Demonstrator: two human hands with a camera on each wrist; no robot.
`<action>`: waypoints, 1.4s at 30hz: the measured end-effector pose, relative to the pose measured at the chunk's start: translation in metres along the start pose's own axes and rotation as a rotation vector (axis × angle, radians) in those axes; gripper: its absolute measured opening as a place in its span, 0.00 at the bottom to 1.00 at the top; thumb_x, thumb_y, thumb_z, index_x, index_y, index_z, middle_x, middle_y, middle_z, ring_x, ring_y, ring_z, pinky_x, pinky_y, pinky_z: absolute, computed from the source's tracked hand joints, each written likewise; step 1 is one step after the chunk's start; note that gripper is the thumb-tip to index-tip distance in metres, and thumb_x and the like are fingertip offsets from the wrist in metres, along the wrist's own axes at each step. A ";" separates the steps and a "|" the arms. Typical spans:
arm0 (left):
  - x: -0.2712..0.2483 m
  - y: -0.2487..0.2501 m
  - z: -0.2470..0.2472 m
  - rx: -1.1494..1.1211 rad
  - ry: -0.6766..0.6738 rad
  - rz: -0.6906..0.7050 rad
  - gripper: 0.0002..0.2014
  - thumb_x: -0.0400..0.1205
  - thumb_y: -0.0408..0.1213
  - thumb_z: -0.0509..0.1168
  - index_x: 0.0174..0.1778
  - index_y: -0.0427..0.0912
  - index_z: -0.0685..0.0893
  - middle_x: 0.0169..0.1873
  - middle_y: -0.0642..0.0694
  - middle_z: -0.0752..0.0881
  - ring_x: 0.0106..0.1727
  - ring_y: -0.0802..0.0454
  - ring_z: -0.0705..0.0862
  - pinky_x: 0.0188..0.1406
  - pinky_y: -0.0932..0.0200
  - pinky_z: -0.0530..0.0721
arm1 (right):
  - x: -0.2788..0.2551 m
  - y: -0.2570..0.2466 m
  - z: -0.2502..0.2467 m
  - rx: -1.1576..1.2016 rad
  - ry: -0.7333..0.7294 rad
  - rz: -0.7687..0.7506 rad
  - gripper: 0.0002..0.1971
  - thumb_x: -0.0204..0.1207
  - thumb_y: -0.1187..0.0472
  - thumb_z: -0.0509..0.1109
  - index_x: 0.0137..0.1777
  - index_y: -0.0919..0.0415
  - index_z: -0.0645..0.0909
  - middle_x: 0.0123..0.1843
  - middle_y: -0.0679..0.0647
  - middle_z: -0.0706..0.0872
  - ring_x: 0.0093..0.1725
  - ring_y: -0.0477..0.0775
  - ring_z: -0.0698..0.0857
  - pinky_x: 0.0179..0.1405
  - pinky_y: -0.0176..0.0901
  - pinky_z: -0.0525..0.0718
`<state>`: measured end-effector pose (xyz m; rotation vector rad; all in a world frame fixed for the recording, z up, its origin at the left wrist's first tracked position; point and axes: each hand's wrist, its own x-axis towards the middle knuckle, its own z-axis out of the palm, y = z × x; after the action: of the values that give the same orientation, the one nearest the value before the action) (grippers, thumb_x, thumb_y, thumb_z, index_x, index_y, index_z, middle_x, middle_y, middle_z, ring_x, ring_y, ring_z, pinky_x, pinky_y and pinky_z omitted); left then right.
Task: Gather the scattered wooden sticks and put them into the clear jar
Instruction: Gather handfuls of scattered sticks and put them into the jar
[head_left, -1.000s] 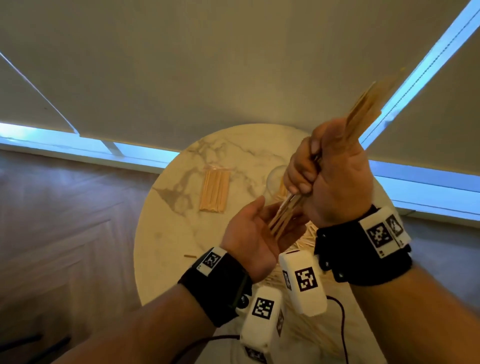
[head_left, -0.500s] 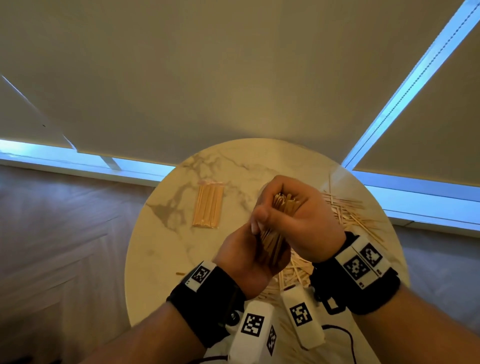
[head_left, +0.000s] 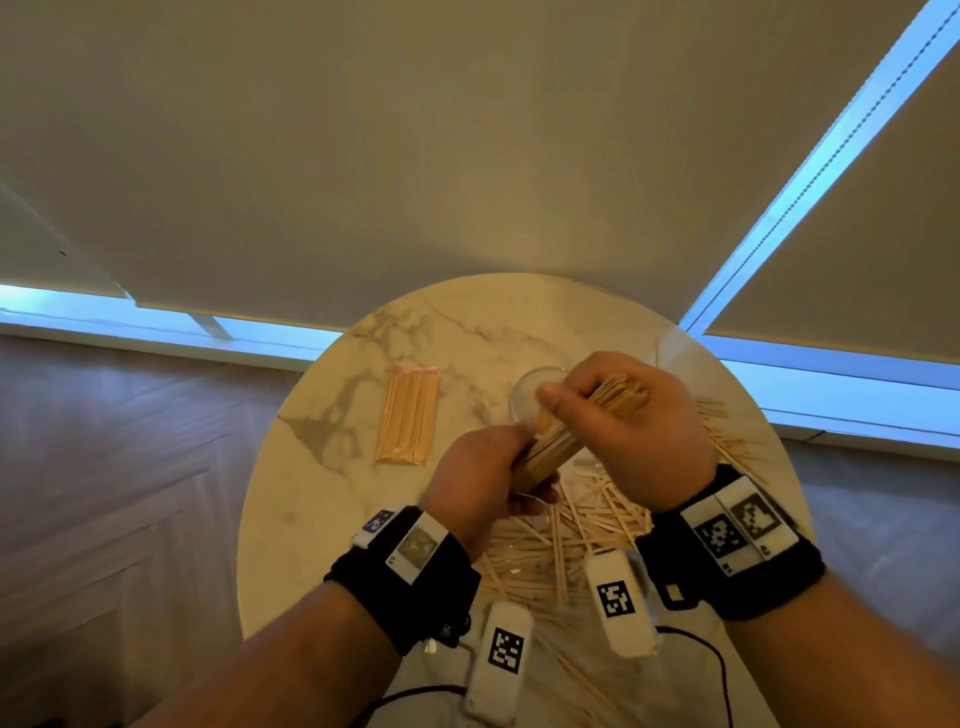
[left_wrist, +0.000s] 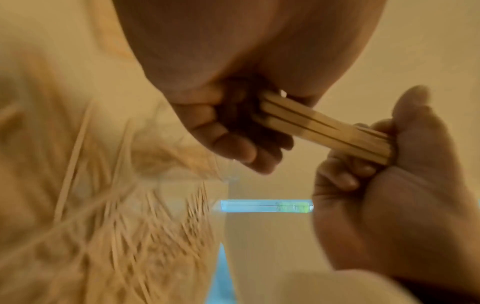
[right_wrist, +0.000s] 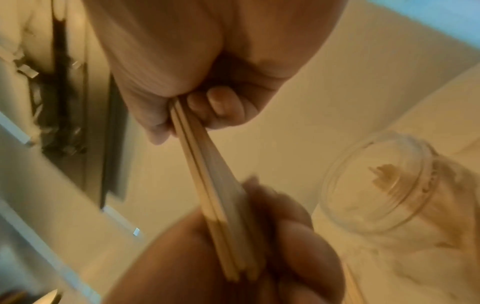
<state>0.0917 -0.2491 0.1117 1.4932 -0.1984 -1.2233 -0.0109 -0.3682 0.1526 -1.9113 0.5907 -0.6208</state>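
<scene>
A bundle of wooden sticks (head_left: 553, 449) lies tilted between both hands above the round marble table (head_left: 322, 519). My left hand (head_left: 483, 467) grips its lower end and my right hand (head_left: 628, 431) grips its upper end. In the left wrist view the bundle (left_wrist: 324, 127) spans the two fists; the right wrist view shows the bundle (right_wrist: 215, 185) too. The clear jar (head_left: 524, 395) stands just behind the hands, partly hidden. It is upright and open, with several sticks inside the jar (right_wrist: 389, 185). Scattered sticks (head_left: 571, 535) cover the table under and right of the hands.
A wrapped pack of sticks (head_left: 408, 415) lies on the table's left part. More loose sticks (head_left: 727, 441) spread toward the right rim. Wooden floor (head_left: 130, 467) surrounds the table, and a blind-covered window (head_left: 467, 156) rises behind it.
The right hand has come down from high up, and the bundle has gone from upright to tilted. The left hand, open under it before, now grips the lower end.
</scene>
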 end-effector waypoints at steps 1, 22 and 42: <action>0.007 -0.001 -0.002 0.074 0.035 0.063 0.14 0.91 0.40 0.62 0.46 0.38 0.89 0.36 0.41 0.90 0.33 0.48 0.89 0.30 0.57 0.86 | 0.003 0.005 -0.005 -0.005 0.085 0.041 0.12 0.75 0.49 0.79 0.34 0.51 0.85 0.29 0.43 0.86 0.30 0.46 0.85 0.33 0.35 0.81; 0.086 -0.021 -0.018 0.936 0.067 0.367 0.50 0.71 0.60 0.80 0.87 0.54 0.64 0.80 0.52 0.78 0.76 0.48 0.81 0.69 0.45 0.84 | 0.030 0.116 0.032 -0.682 0.071 -0.043 0.28 0.68 0.23 0.71 0.39 0.51 0.83 0.43 0.48 0.82 0.45 0.55 0.81 0.45 0.57 0.80; 0.050 -0.112 -0.043 1.201 0.030 0.131 0.42 0.70 0.53 0.80 0.81 0.52 0.72 0.68 0.51 0.77 0.63 0.52 0.82 0.66 0.52 0.84 | -0.019 0.253 -0.120 -0.827 -0.139 0.946 0.41 0.69 0.37 0.75 0.83 0.38 0.66 0.80 0.61 0.66 0.77 0.73 0.70 0.77 0.63 0.74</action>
<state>0.0927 -0.2175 -0.0141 2.4375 -1.1398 -0.9723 -0.1356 -0.5318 -0.0377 -2.0370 1.6899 0.4395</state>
